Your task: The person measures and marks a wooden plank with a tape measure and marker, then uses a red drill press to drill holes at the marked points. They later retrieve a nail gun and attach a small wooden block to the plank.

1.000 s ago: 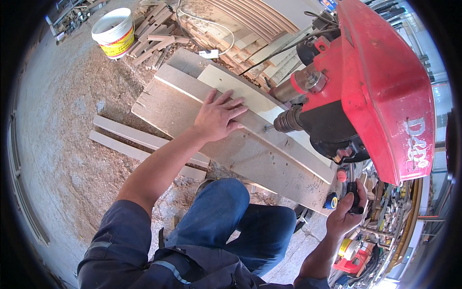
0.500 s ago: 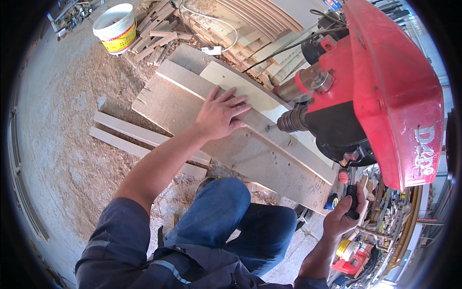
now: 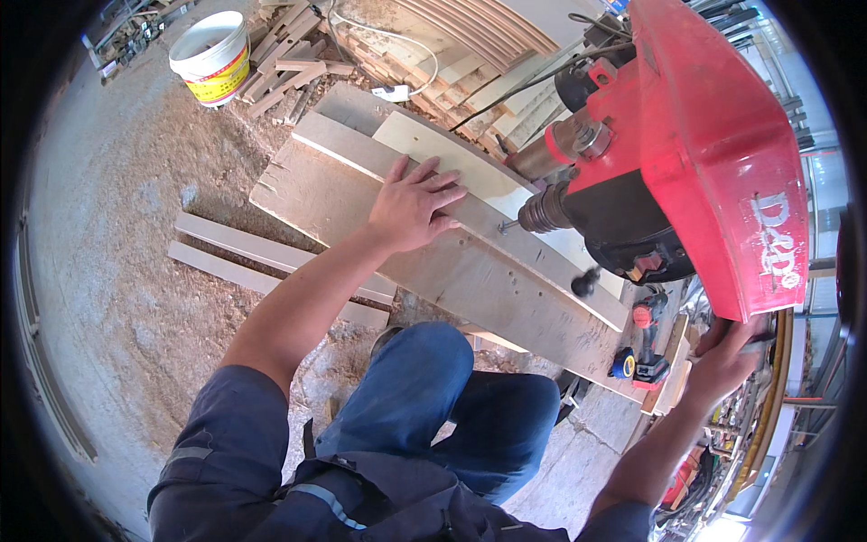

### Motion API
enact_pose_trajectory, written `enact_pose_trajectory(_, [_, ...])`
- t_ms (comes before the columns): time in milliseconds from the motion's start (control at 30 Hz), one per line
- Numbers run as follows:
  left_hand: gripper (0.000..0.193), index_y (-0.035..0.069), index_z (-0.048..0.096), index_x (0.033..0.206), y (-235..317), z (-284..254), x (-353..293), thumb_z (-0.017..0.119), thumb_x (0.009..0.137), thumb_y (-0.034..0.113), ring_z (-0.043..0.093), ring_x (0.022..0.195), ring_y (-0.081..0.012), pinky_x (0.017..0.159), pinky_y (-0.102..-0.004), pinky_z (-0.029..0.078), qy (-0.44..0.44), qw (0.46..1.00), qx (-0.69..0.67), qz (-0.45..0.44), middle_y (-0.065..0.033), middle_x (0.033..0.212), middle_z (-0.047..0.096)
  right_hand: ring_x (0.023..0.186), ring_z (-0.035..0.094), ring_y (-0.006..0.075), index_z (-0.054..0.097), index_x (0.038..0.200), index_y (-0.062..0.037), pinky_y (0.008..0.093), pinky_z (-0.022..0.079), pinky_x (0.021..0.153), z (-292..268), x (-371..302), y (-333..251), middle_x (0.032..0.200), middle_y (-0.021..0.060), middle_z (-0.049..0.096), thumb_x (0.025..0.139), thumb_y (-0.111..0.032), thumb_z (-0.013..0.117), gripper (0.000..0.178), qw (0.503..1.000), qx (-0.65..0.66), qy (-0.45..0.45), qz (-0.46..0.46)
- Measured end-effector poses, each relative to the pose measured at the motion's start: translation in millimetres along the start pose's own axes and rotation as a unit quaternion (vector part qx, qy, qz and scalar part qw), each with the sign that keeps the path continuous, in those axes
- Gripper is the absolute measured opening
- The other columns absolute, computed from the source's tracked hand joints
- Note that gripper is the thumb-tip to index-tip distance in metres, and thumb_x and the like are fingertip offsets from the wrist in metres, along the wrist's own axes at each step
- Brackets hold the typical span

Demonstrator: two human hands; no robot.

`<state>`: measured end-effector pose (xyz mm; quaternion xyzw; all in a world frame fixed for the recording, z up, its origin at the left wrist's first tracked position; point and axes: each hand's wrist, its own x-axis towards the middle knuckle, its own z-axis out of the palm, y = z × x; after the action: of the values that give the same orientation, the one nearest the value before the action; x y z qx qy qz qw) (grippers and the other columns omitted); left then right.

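Observation:
My left hand point(image 3: 411, 206) lies with fingers spread on a long wooden strip point(image 3: 361, 159), pressing it down on a wide worn board point(image 3: 479, 294). A paler plank point(image 3: 420, 144) sits along the strip's far side. At the right, the red drill press point(image 3: 713, 154) reaches over the board. Its chuck point(image 3: 542, 212) carries a thin bit point(image 3: 508, 226) close to the strip; whether they touch I cannot tell. Below the red housing my right hand point(image 3: 727, 363) is closed around a dark feed handle point(image 3: 761, 342), mostly hidden. Another black handle knob point(image 3: 585, 282) shows beside the press.
A red-and-black cordless drill point(image 3: 647, 339) and a blue-yellow tape measure point(image 3: 623, 363) sit at the board's near right end. Two loose strips point(image 3: 239, 244) lie on the dusty floor at left. A white-yellow bucket point(image 3: 212, 59) stands beside scrap wood point(image 3: 289, 68).
My right hand has swung right and up, toward the housing's underside, with the feed handle. A black knob and the cordless drill have come into sight. My left hand stays on the strip.

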<state>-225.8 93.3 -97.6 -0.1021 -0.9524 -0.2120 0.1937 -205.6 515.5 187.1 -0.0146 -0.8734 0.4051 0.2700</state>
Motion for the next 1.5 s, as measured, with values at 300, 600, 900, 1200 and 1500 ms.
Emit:
enact_pose_trajectory(300, [0.054, 0.027, 0.064, 0.135, 1, 3, 1, 0.072, 0.085, 0.046, 0.043, 0.143, -0.0272, 0.119, -0.0558, 0.027, 0.014, 1.0, -0.018, 0.007, 0.003, 0.147, 0.055, 0.068, 0.055, 0.0083, 0.061, 0.117, 0.0003, 0.0259, 0.041, 0.056, 14, 185, -4, 0.093, 0.0077, 0.064, 0.1, -0.028, 0.063, 0.033, 0.982, -0.141, -0.036, -0.118])
enact_pose_trajectory(600, [0.054, 0.03, 0.061, 0.138, -1, 11, -1, 0.069, 0.088, 0.049, 0.041, 0.145, -0.0251, 0.122, -0.0536, 0.024, 0.014, 1.0, 0.01, 0.004, 0.0049, 0.15, 0.053, 0.07, 0.055, 0.0119, 0.06, 0.111, 0.0, 0.0282, 0.041, 0.059, 22, 178, -6, 0.089, 0.0084, 0.063, 0.097, -0.027, 0.066, 0.031, 0.974, -0.152, -0.021, -0.166])
enact_pose_trajectory(900, [0.052, 0.032, 0.058, 0.141, -2, 8, -1, 0.064, 0.093, 0.049, 0.035, 0.149, -0.0228, 0.125, -0.0543, 0.017, -0.019, 1.0, 0.014, -0.008, 0.0078, 0.153, 0.049, 0.066, 0.054, 0.0137, 0.06, 0.099, -0.001, 0.029, 0.04, 0.058, -4, 74, -6, 0.08, 0.0074, 0.06, 0.095, -0.025, 0.067, 0.026, 0.974, -0.063, 0.03, -0.214])
enact_pose_trajectory(1200, [0.057, 0.031, 0.058, 0.141, -1, 8, -1, 0.068, 0.089, 0.049, 0.039, 0.147, -0.0248, 0.123, -0.0546, 0.022, -0.004, 1.0, 0.014, -0.002, 0.0056, 0.151, 0.052, 0.052, 0.046, 0.0098, 0.059, 0.076, -0.0043, 0.027, 0.031, 0.049, 4, 64, -13, 0.061, 0.0028, 0.054, 0.097, -0.022, 0.063, 0.028, 0.979, -0.004, 0.052, -0.199])
enact_pose_trajectory(1500, [0.056, 0.031, 0.059, 0.14, -2, 6, -2, 0.068, 0.088, 0.051, 0.039, 0.147, -0.0243, 0.123, -0.0534, 0.023, -0.013, 1.0, 0.014, -0.009, 0.0047, 0.151, 0.052, 0.048, 0.038, 0.0084, 0.056, 0.085, -0.0058, 0.0276, 0.028, 0.047, 40, -13, -37, 0.056, -0.0014, 0.045, 0.107, -0.035, 0.049, 0.038, 0.99, -0.047, 0.094, -0.092])
